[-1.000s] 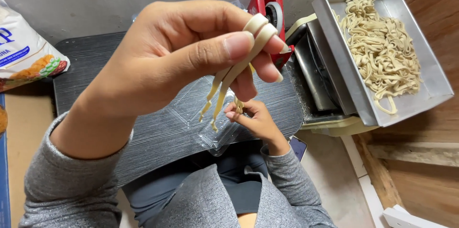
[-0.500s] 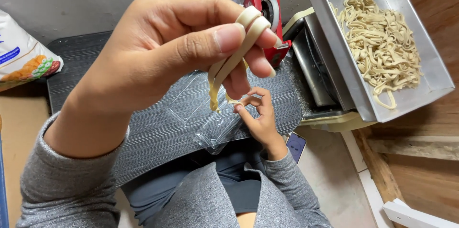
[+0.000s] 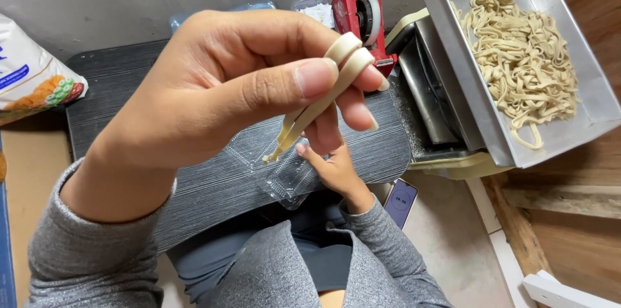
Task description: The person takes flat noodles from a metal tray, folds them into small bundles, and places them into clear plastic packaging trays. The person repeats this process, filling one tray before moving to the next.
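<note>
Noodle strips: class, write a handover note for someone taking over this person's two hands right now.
Left hand: raised, pinching folded noodle strips between thumb and fingers; ends hang down.
Right hand: low, at the clear plastic container on the dark board.
Metal tray on the right holds a heap of cut noodles.
Done: strips lifted.
Left: strips not yet in the container.

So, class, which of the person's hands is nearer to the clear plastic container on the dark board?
The right hand: it rests at the clear plastic container's edge. The left hand is raised above it, pinching folded noodle strips.
</note>
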